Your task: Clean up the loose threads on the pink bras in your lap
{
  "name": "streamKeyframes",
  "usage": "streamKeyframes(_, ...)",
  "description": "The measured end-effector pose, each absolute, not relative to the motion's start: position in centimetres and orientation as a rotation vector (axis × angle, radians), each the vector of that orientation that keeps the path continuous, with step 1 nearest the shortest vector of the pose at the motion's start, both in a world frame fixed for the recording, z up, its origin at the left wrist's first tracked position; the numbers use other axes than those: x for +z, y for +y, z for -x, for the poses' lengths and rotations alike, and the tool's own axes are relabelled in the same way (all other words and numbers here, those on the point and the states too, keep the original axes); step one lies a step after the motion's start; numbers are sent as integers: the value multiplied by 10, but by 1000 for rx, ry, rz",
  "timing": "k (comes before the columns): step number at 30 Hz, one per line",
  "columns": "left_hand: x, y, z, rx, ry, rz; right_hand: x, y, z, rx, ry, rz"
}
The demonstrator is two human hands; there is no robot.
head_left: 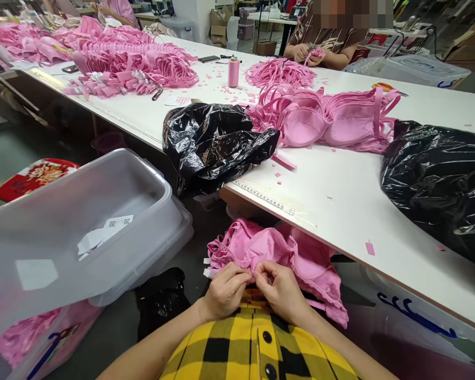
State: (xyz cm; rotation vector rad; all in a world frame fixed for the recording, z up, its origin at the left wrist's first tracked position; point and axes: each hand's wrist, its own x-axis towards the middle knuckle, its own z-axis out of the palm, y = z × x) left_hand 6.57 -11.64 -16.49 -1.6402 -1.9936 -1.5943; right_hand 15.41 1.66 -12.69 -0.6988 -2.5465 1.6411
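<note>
the white tabletop (340, 195) ran across most of the view, with black plastic bags (216, 142) and a stack of pink bras (324, 121) on it. a clear bin (75, 227) sat to the left. down in the lap lay a pink bra (277, 250), below the tabletop edge. left hand (225, 290) and right hand (281, 287) were close together, both pinching its near edge.

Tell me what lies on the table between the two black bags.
In the head view, a stack of pink bras lies between the left bag and the right bag.
</note>
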Motion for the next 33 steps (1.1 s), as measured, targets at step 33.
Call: streamKeyframes(33,-168,-70,-68,-2504,-2622,735,-121,26,-149,1722,-2403,747)
